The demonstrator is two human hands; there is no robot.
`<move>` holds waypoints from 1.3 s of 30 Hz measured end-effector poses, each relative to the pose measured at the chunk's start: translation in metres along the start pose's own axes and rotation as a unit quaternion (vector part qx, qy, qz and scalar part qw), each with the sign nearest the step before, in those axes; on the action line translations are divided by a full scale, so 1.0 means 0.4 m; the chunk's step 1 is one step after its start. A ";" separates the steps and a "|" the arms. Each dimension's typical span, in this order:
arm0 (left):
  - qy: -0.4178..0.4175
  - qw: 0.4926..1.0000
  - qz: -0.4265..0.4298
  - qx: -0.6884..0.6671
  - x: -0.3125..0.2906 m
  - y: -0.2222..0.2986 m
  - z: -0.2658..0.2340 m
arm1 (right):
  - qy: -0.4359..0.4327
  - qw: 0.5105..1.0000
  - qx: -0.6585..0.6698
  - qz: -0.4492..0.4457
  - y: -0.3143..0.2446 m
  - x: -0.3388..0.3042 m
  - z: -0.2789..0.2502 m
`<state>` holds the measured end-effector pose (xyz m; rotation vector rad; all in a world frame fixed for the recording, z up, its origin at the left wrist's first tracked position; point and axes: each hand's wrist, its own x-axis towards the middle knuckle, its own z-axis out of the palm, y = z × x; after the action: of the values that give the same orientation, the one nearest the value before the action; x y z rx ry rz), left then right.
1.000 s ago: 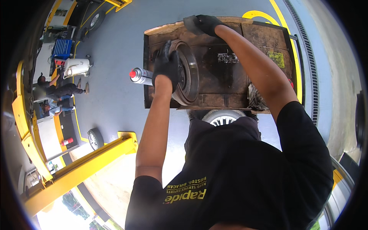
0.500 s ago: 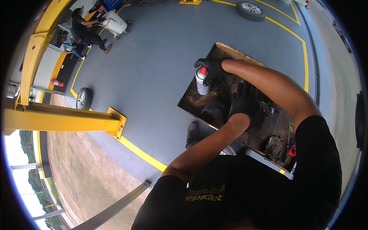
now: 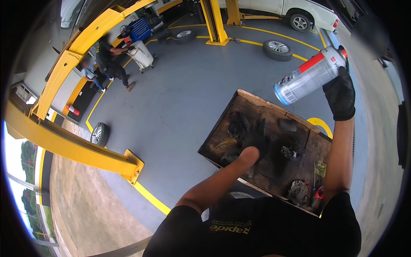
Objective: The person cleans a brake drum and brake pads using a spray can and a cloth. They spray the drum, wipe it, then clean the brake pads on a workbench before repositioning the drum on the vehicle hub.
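Note:
My right hand [image 3: 341, 94], in a black glove, is raised at the right and wrapped round a spray can [image 3: 307, 76]. The can is white and red with a blue lower rim, and it tilts with its red top up to the right. Below, my gloved left hand [image 3: 256, 140] has its fingers stretched out over a worn, shallow brown tray [image 3: 264, 104]. Near its fingertips lies a black lump [image 3: 236, 124]; thin yellowish strands [image 3: 223, 145] lie beside the wrist. A small metal part [image 3: 289, 152] sits to the right on the stained tray bottom.
The tray's near right corner holds a round grimy part [image 3: 298, 191] and a red ring-shaped thing [image 3: 319, 192]. Yellow lift posts [image 3: 215, 25] and a yellow beam [image 3: 77, 147] stand around. Wheels [image 3: 278, 49] lie on the grey floor. A person [image 3: 109, 55] handles a white drum [image 3: 140, 55].
My right hand has lifted the spray can out of the tray, up and to the right. My left hand has shifted left over the tray. The view has tilted up.

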<state>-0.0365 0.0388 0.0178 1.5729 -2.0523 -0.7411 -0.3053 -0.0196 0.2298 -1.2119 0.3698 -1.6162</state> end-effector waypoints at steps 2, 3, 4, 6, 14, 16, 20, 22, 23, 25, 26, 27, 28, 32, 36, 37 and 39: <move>-0.001 1.000 -0.011 0.006 -0.005 0.027 -0.009 | 0.173 0.984 0.036 -0.035 -0.070 -0.058 -0.028; 0.005 1.000 -0.011 0.012 -0.009 0.038 -0.014 | 0.222 0.969 -0.097 -0.048 -0.073 -0.096 -0.032; -0.003 0.999 -0.025 0.024 -0.014 0.048 -0.017 | 0.267 0.931 -0.232 -0.090 -0.065 -0.130 -0.034; 0.004 0.999 -0.020 0.044 -0.015 0.055 -0.020 | 0.254 0.761 -0.568 -0.183 -0.025 -0.202 -0.038; -0.003 0.996 0.058 0.073 0.061 -0.035 0.003 | 0.192 0.971 -0.144 0.007 -0.199 -0.442 -0.103; -0.017 0.993 0.074 0.087 0.078 -0.053 -0.003 | 0.048 0.971 -0.221 -0.082 -0.196 -0.470 -0.083; -0.053 0.943 0.187 0.270 0.118 -0.082 -0.036 | 0.260 0.873 -0.406 -0.071 -0.050 -0.553 -0.054; -0.026 0.955 0.180 0.234 0.139 -0.099 -0.042 | 0.258 0.911 -0.319 -0.036 -0.023 -0.591 -0.071; -0.023 0.976 0.136 0.171 0.150 -0.107 -0.044 | 0.276 0.913 -0.298 -0.033 -0.002 -0.604 -0.078; 0.005 0.986 0.140 0.088 0.169 -0.119 -0.044 | 0.296 0.896 -0.317 -0.098 0.041 -0.619 -0.092; 0.006 0.985 0.138 0.107 0.179 -0.123 -0.043 | 0.284 0.817 -0.501 -0.029 0.057 -0.645 -0.084; 0.008 0.982 0.146 0.123 0.188 -0.123 -0.043 | 0.229 0.839 -0.493 -0.035 0.090 -0.652 -0.079; 0.006 0.979 0.138 0.149 0.197 -0.122 -0.043 | 0.148 0.858 -0.490 -0.042 0.134 -0.668 -0.065; -0.064 0.976 0.097 0.184 0.231 -0.096 -0.048 | 0.069 0.878 -0.467 0.073 0.302 -0.718 0.010; -0.091 0.972 0.088 0.198 0.254 -0.065 -0.048 | 0.065 0.884 -0.460 0.058 0.406 -0.702 0.064; -0.099 0.974 0.079 0.188 0.255 -0.061 -0.047 | 0.084 0.878 -0.468 0.062 0.413 -0.696 0.064; -0.095 0.957 0.130 0.243 0.248 -0.057 -0.042 | 0.118 0.867 -0.481 0.052 0.415 -0.692 0.052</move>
<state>-0.0340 -0.0642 0.0182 1.4642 -2.6711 -0.3095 -0.2106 0.1536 -0.0265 -1.6552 1.5063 -1.4974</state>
